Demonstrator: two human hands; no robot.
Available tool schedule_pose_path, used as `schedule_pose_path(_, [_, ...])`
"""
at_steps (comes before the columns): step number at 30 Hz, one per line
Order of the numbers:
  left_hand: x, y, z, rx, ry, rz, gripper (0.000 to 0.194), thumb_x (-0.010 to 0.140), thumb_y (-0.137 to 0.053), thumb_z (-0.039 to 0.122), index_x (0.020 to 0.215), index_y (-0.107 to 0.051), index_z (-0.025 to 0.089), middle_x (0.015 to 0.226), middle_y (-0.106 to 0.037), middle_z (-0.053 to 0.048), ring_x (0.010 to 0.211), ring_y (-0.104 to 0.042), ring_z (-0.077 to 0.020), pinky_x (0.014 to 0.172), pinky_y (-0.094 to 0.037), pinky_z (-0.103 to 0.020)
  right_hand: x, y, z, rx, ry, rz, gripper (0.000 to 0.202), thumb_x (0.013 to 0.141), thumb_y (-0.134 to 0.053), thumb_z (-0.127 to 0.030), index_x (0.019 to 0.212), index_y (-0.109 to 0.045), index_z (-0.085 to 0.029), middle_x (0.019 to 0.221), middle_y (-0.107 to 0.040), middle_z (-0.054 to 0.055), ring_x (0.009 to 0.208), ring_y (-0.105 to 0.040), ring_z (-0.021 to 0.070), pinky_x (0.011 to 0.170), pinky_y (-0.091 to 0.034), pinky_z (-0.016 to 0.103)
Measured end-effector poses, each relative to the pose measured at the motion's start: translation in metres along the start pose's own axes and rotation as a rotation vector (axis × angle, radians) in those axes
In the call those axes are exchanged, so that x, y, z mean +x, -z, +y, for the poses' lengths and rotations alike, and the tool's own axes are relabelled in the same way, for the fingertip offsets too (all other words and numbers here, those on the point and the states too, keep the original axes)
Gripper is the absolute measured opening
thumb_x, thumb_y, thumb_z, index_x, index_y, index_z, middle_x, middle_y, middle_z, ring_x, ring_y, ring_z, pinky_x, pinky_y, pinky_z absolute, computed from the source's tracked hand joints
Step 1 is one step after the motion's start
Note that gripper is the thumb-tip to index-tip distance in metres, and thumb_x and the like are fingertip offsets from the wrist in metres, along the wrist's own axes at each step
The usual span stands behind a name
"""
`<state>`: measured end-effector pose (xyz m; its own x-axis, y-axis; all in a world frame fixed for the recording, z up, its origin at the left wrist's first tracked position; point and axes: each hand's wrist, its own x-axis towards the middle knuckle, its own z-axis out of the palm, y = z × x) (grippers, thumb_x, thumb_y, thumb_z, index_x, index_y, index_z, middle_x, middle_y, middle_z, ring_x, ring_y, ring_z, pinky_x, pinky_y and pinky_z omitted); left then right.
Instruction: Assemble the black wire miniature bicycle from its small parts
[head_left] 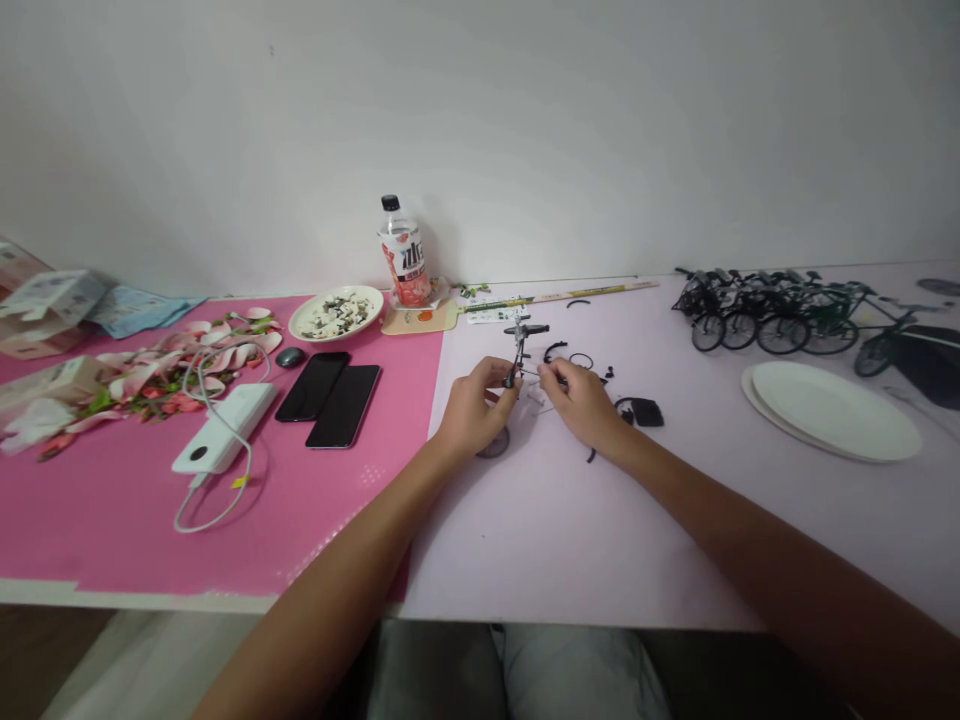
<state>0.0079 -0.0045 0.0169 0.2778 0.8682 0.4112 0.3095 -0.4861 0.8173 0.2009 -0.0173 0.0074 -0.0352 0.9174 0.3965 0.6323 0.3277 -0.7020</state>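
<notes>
Over the pale part of the table, my left hand (474,408) is closed on a small model bicycle frame (519,338), held upright with its silver and black end up. My right hand (579,398) pinches a thin rod-like piece (530,373) whose tip reaches the frame; its exact kind is too small to tell. Below my left hand lies a small spoked wheel (495,443), partly hidden. Around my right hand are a curved black strip (556,348), a thin ring (581,360) and a black flat part (647,412).
Several finished-looking model bicycles (780,315) stand at the back right, behind white plates (836,410). A drink bottle (405,255), a bowl of small pieces (336,314), phones (343,405), a white power bank (225,428) with cable and pink petals (150,375) occupy the left.
</notes>
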Motion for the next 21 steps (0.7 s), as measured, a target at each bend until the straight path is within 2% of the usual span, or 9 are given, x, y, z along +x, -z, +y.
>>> schedule_pose_path(13, [0.0,0.0,-0.0037,0.015,-0.002,-0.012,0.018,0.094,-0.067,0.036,0.106,-0.064,0.022,0.103,-0.078,-0.006,0.095,-0.076,-0.0206,0.071,-0.06,-0.028,-0.0001,-0.0002,0.0002,0.01,0.002,-0.018,0.027,0.101,-0.047,-0.042,0.082,-0.05,-0.024,0.077,-0.061,0.002,0.07,-0.055,0.0191,0.066,-0.039,0.032])
schedule_pose_path(21, [-0.0001,0.0005,-0.002,0.011,0.006,-0.01,0.018,0.094,-0.067,0.036,0.105,-0.064,0.022,0.104,-0.078,-0.006,0.097,-0.076,-0.0207,0.072,-0.06,-0.028,0.0003,0.0005,0.0002,0.023,0.002,-0.034,0.025,0.101,-0.048,-0.041,0.083,-0.05,-0.024,0.08,-0.062,0.003,0.075,-0.057,0.0202,0.068,-0.041,0.033])
